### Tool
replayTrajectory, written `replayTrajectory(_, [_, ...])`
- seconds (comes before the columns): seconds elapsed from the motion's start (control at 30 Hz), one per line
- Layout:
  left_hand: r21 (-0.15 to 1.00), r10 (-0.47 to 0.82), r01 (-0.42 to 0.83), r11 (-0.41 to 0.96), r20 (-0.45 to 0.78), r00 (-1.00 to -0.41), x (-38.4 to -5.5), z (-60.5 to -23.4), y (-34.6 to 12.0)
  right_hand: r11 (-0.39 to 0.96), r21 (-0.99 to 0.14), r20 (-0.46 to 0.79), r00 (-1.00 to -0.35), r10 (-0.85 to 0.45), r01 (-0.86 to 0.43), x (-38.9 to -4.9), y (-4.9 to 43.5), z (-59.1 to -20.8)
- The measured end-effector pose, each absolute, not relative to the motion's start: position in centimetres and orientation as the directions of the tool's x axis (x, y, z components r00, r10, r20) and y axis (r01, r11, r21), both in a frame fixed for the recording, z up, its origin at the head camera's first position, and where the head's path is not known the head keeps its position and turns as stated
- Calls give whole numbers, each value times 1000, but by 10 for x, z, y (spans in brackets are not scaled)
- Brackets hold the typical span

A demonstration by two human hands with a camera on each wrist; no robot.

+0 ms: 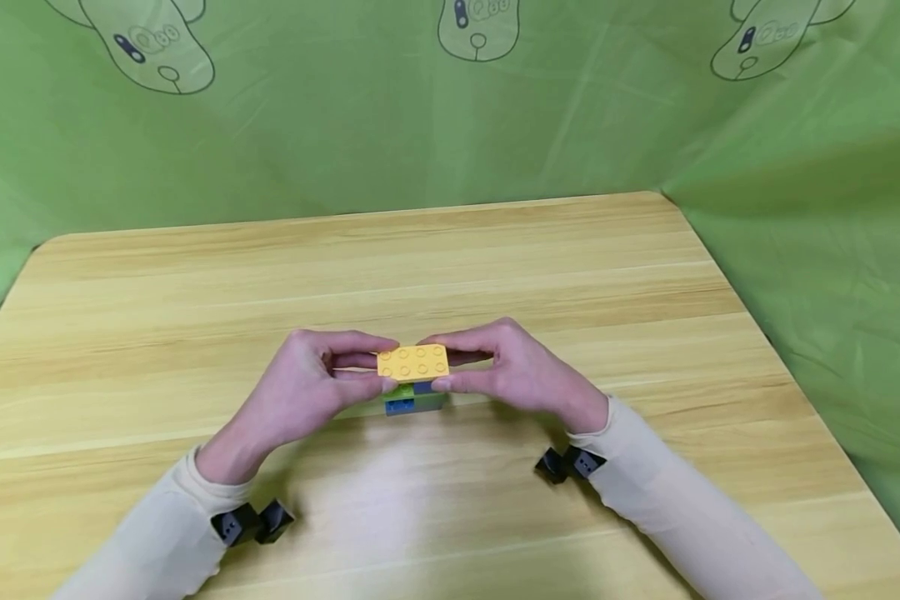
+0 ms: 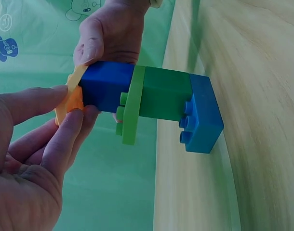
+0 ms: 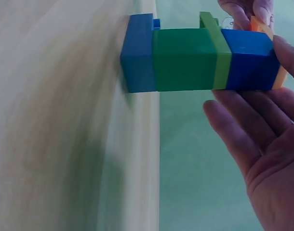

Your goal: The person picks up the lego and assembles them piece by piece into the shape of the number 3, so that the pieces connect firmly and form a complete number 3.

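Note:
A thin yellow toy building brick [image 1: 412,364] with rows of studs tops a small tower. Below it come a dark blue brick [image 2: 107,85], a thin light green brick [image 2: 134,103], a dark green brick [image 3: 184,60] and, at the bottom on the table, a blue brick [image 2: 208,115]. My left hand [image 1: 300,387] pinches the yellow brick's left end, which juts past the dark blue brick. At the opposite end, my right hand [image 1: 516,367] holds the same brick between thumb and fingers, the thumb close against the dark blue brick. From the head view, the yellow brick hides most of the tower.
The wood-grain table [image 1: 570,275] stretches around the tower on all sides. Green cloth [image 1: 345,125] with printed cartoon figures hangs behind it and along the right. Small black devices [image 1: 251,523] are strapped to both sleeved wrists, low over the tabletop.

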State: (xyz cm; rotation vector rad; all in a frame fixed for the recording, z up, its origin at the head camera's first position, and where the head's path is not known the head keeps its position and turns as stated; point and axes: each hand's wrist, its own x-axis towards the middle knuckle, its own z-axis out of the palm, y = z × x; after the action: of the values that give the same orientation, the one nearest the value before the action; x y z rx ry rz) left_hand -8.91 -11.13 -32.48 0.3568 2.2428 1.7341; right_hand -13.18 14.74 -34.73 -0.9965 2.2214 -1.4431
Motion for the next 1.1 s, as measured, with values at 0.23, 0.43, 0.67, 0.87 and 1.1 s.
replayTrajectory(0.23, [977, 380, 50, 209, -34, -924, -89, -330, -112, 222, -881, 160, -704, -692, -419, -130, 148, -351])
replayTrajectory(0.43, [985, 394, 63, 162, -6, -919, -89, -334, -114, 239, -876, 151, -707, -691, -420, -130, 146, -350])
replayTrajectory(0.67, [990, 408, 34, 140, -27, -913, -87, -334, -119, 262, -871, 132, -713, -689, -415, -131, 147, -350])
replayTrajectory(0.87, [985, 432, 78, 152, 4, -902, -87, -342, -125, 264, -866, 142, -713, -687, -426, -131, 146, -351])
replayTrajectory(1.1, [974, 412, 119, 190, 31, -910, -90, -355, -124, 283, -843, 159, -714, -682, -458, -130, 147, -350])
